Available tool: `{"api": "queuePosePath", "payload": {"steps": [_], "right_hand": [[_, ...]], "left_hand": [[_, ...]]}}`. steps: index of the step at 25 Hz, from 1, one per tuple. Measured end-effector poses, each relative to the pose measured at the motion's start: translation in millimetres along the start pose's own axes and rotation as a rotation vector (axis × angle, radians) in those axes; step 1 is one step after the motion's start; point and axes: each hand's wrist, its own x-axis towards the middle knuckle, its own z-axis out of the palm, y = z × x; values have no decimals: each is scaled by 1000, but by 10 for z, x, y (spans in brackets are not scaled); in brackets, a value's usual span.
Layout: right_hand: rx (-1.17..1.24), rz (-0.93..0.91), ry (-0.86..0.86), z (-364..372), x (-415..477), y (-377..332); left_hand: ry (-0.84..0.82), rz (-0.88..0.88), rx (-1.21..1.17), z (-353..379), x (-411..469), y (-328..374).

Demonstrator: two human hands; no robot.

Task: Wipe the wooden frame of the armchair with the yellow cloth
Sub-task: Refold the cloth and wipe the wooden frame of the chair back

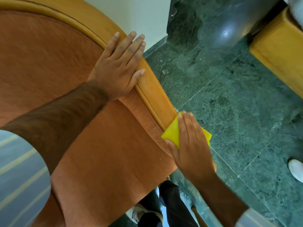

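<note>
The armchair's curved wooden frame [157, 94] runs from the top left down to the lower middle, around orange upholstery [49, 59]. My left hand [118, 68] lies flat on the frame's upper curve, fingers spread, holding nothing. Lower on the same rail, my right hand [190, 141] presses a folded yellow cloth [172, 133] against the wood, fingers laid over it. The cloth's far corner shows past my knuckles on the right.
Dark green marble floor [237, 104] spreads to the right of the chair. Another wooden piece of furniture [278, 51] stands at the top right. A white shoe [296, 169] is at the right edge. My legs and shoes [164, 208] show below the chair.
</note>
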Motion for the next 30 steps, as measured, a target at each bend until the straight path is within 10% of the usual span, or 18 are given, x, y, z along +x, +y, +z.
{"api": "queuePosePath", "payload": {"steps": [8, 20, 30], "right_hand": [[19, 107, 24, 14, -697, 189], [264, -48, 299, -33, 1486, -679], [73, -7, 13, -4, -355, 229]], "left_hand": [[3, 6, 2, 0, -12, -10], [19, 9, 6, 30, 0, -11], [-3, -8, 0, -8, -3, -4]]}}
